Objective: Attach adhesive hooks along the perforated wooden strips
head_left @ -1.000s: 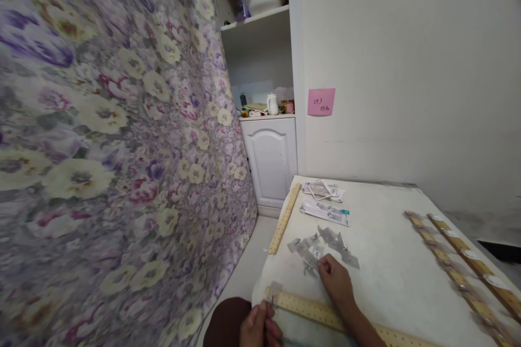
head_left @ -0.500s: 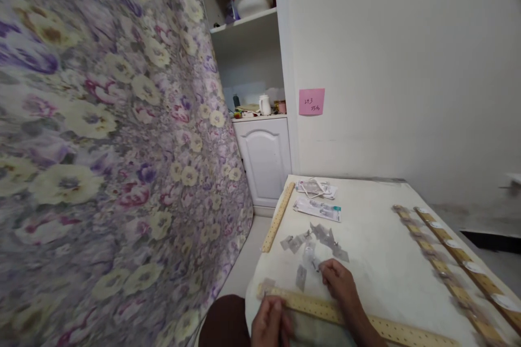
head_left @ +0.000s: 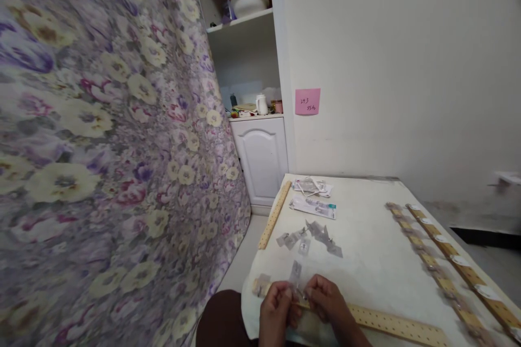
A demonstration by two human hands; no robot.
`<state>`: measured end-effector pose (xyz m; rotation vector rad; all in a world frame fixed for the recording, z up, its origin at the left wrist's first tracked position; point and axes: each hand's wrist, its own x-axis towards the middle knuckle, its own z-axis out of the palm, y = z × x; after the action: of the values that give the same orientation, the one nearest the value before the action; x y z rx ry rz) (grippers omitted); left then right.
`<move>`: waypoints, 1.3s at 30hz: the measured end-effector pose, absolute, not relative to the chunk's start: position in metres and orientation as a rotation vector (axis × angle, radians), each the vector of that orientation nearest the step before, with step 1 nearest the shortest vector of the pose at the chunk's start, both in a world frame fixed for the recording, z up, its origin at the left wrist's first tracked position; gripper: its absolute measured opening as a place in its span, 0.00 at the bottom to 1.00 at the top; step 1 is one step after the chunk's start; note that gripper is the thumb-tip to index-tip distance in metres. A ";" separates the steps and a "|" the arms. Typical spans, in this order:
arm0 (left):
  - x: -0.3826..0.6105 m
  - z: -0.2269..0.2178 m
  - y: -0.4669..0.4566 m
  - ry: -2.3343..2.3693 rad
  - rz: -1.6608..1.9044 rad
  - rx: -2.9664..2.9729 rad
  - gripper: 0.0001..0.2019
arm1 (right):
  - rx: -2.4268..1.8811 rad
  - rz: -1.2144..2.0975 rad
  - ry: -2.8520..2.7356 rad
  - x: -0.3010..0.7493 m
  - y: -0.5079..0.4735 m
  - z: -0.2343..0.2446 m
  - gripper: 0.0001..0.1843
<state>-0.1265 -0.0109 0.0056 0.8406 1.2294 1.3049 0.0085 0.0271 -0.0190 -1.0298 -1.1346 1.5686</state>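
Note:
Both my hands meet at the near edge of a white table. My left hand and my right hand pinch a small clear plastic packet between their fingertips, just above a perforated wooden strip that lies along the table's front. What is inside the packet is too small to make out. Several more small clear packets with metal bits lie scattered a short way beyond my hands.
Another perforated wooden strip lies along the table's left edge, two more with packets on the right. Flat plastic packages sit at the far side. A floral curtain hangs on the left, a white cabinet and shelves behind, a pink note on the wall.
My right hand drew back from the scattered packets with one packet toward the near strip, and my left hand came up to meet it. The camera swung slightly right.

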 end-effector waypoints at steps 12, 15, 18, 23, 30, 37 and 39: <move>-0.135 0.008 -0.018 1.255 1.145 1.041 0.18 | -1.062 1.443 -1.406 0.016 0.025 -0.011 0.17; -0.132 0.008 -0.020 1.266 1.100 1.111 0.18 | -1.056 1.440 -1.427 0.014 0.025 -0.012 0.16; -0.131 0.006 -0.020 1.273 1.129 1.113 0.16 | -1.067 1.519 -1.390 0.011 0.024 -0.015 0.16; -0.133 0.000 -0.017 1.264 1.163 1.077 0.16 | -1.096 1.604 -1.389 0.010 0.023 -0.021 0.16; -0.132 -0.003 -0.023 1.229 1.172 0.987 0.22 | -1.020 1.571 -1.281 0.009 0.023 -0.025 0.18; -0.128 -0.017 -0.030 1.117 1.057 0.792 0.23 | -1.093 1.532 -1.170 0.008 0.020 -0.025 0.16; -0.128 -0.020 -0.030 1.105 1.063 0.759 0.23 | -1.101 1.512 -1.184 0.007 0.019 -0.026 0.16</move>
<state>-0.1276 -0.0295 -0.0202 0.7593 1.1054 1.0633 0.0075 0.0194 -0.0265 -1.1015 -1.1838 1.5119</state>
